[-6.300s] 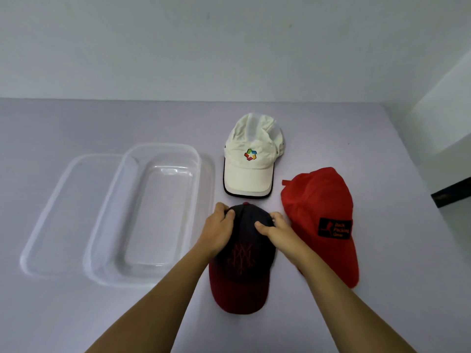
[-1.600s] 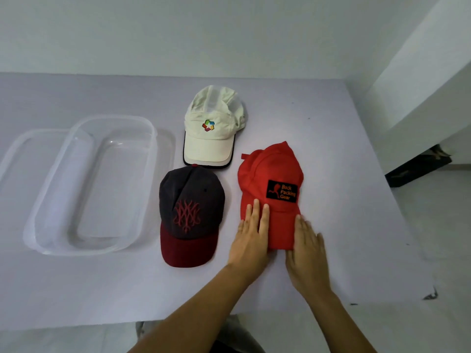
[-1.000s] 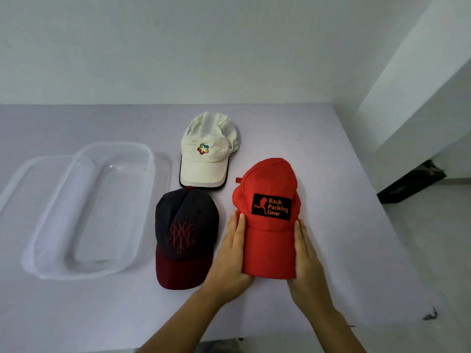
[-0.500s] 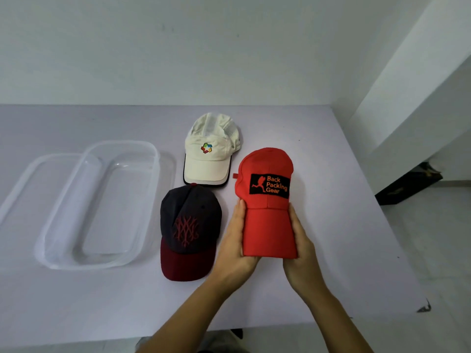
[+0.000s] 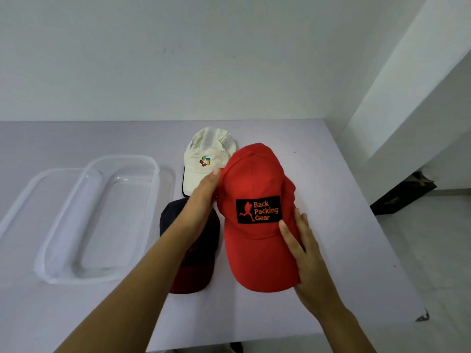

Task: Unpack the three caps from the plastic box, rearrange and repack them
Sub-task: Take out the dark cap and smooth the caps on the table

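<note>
- The white wall point(image 5: 178, 59) fills the top half of the view, and a corner juts out at the right.
- The pale lilac table point(image 5: 339, 220) runs from the wall to the near edge. Everything else named here lies on it or is held above it.
- The clear plastic box point(image 5: 114, 215) sits at the left of the table with nothing in it. A clear lid point(image 5: 23, 202) shows at its left side, and the box overlaps it.
- The red cap point(image 5: 254, 179) is held up off the table in both hands, brim toward the person and crown tipped up. It hides the right edge of the cream cap.
- The dark cap point(image 5: 196, 266) with a maroon brim lies flat just left of the red one, partly under the left forearm.
- The cream cap point(image 5: 204, 149) lies beyond the dark cap, brim toward it. Whether they touch I cannot tell.
- The left hand point(image 5: 204, 197) grips the left edge of the red crown — fingers closed against the cloth, thumb out of sight.
- The right hand point(image 5: 305, 256) pinches the brim's right side — thumb on top near the patch, fingers beneath.
- A black patch point(image 5: 258, 209) on the front of the red cap reads "Back Packing Gear".
- A small multicoloured logo point(image 5: 204, 161) marks the front of the cream cap.
</note>
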Motion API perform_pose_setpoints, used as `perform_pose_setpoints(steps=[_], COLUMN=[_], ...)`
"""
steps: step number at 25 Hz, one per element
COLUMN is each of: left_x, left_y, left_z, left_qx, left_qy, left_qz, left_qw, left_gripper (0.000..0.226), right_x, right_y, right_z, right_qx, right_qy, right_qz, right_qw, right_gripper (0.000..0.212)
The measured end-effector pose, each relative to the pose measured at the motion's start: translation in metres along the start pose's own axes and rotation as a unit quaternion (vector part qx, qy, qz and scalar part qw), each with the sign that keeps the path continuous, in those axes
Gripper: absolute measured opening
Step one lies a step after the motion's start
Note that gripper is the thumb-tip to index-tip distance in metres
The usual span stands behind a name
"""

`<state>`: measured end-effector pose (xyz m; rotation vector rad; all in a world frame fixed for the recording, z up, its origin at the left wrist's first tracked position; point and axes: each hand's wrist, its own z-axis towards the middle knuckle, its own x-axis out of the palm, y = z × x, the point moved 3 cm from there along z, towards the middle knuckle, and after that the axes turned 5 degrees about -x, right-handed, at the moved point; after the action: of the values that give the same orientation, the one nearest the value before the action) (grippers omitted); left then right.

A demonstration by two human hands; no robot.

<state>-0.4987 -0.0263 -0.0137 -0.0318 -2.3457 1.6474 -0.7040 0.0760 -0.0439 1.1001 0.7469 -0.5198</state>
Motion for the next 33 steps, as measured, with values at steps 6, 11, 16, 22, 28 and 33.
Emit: perform_pose_setpoints(steps=[6,11,16,22,28,33], left_x=[0.002,-0.007,0.023,0.012,0.020,0.034], left_y=[-0.011,-0.014,-0.026,-0.011,0.034,0.062], left_z=[0.001,-0.005,-0.009,0.009,0.025,0.047], left_qx=[-0.037,-0.003,0.046,0.037,-0.031,-0.072], left_qy=[-0.043,-0.083,-0.010,-0.046,-0.074,-0.083], left_qz=[-0.026,0.010,-0.014,0.220,0.290,0.352], left_qw=[0.998,0.996,0.999,0.974,0.954,0.930], left_gripper=[0.031,0.028,0.032,0.036,0.037,0.026], right_x=[0.017,-0.014,-0.018,-0.016,0.004,0.018], right_y=[0.007,0.007,0.026,0.000,-0.044,-0.077], right_z=[0.005,0.036,0.087,0.089,0.070,0.069], right_qx=[0.028,0.120,0.199,0.258,0.308,0.325], right_qy=[0.110,-0.055,0.012,-0.051,-0.032,0.018], right_qz=[0.013,0.145,0.418,0.459,0.234,0.215], right_qw=[0.994,0.980,0.886,0.849,0.922,0.921], right_gripper=[0.094,0.050,0.048,0.039,0.046,0.032])
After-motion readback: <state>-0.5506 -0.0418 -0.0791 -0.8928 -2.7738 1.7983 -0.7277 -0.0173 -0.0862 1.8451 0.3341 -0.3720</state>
